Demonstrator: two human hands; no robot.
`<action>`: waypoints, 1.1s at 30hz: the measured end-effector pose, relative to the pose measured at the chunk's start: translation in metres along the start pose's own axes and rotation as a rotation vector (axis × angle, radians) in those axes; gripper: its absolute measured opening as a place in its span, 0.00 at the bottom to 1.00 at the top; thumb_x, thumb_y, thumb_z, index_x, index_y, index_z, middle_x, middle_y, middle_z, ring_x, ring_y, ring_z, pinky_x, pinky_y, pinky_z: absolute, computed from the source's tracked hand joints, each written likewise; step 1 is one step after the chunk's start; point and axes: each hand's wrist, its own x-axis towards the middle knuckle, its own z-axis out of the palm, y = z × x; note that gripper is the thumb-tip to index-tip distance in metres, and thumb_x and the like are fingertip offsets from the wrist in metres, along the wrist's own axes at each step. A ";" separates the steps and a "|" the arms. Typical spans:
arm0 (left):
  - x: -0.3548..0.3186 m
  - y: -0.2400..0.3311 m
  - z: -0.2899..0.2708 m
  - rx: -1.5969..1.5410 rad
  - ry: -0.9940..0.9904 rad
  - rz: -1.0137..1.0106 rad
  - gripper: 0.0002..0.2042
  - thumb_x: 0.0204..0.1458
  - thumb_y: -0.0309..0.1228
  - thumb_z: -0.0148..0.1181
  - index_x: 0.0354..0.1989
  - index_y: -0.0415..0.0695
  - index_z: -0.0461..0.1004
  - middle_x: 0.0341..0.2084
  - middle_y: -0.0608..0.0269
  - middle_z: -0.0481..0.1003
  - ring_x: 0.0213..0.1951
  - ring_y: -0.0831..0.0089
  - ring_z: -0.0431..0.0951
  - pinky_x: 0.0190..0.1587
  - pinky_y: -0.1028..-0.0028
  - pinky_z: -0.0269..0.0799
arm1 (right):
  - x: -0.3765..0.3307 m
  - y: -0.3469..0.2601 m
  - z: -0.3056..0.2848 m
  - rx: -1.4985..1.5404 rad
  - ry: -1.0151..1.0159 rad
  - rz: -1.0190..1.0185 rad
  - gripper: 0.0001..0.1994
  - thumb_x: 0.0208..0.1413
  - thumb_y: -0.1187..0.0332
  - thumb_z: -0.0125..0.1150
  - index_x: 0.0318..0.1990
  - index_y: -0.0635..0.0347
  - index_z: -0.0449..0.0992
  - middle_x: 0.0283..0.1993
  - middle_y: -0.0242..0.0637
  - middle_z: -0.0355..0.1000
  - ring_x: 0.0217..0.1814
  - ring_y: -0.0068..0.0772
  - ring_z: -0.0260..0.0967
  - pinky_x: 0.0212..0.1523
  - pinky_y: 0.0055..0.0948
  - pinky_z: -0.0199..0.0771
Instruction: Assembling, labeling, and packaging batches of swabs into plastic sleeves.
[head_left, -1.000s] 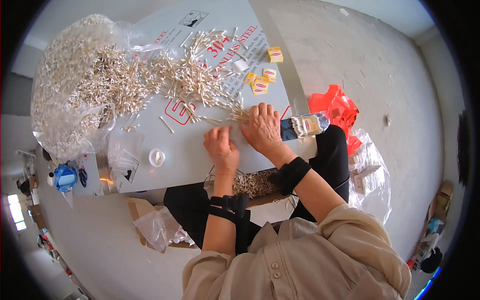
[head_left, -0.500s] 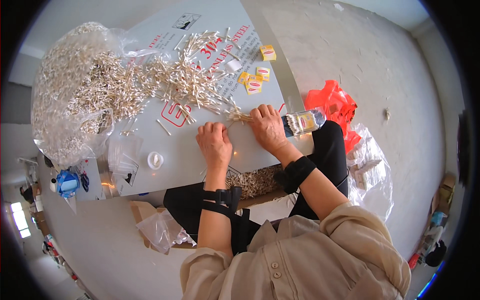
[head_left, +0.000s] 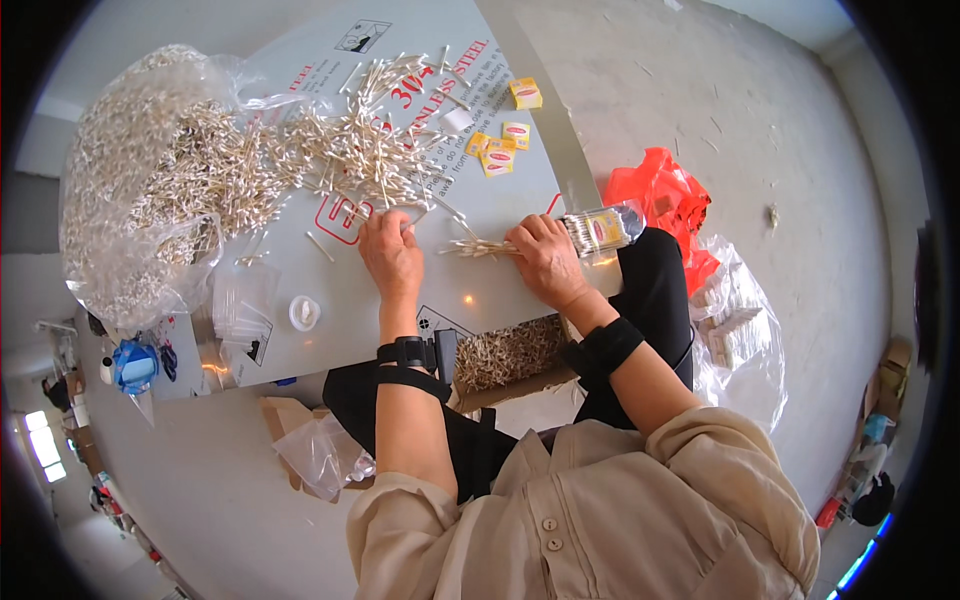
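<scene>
A loose heap of cotton swabs (head_left: 350, 150) with pale sticks and white tips spreads over the grey, sheet-covered table (head_left: 330, 350). My left hand (head_left: 392, 258) is at the heap's near edge, fingers pinched, with a swab showing at the fingertips. Farther right, my right hand (head_left: 546, 260) closes round a small bundle of swabs (head_left: 478, 247), whose ends point left. Just beyond its knuckles, at the table's right edge, lies a clear packet (head_left: 602, 230) of swabs with a yellow card. Several small yellow cards (head_left: 497, 157) lie farther back.
A big clear bag (head_left: 130, 180) spills swabs on the left. Near it are clear plastic sleeves (head_left: 240, 310) and a small white round tub (head_left: 304, 313). Below the table edge sits a box of swabs (head_left: 510, 355). Red (head_left: 655, 190) and clear bags (head_left: 740, 340) stand at the right.
My left hand has moved left and away from me, to the heap's edge. My right hand has shifted slightly right and nearer, keeping its bundle of swabs.
</scene>
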 end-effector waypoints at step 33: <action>0.021 0.014 -0.038 -0.211 -0.426 -0.163 0.04 0.46 0.21 0.61 0.26 0.41 0.71 0.28 0.59 0.73 0.37 0.58 0.71 0.42 0.63 0.68 | -0.002 -0.003 0.006 -0.015 0.109 0.129 0.11 0.43 0.74 0.60 0.37 0.58 0.71 0.35 0.39 0.66 0.41 0.46 0.66 0.42 0.42 0.66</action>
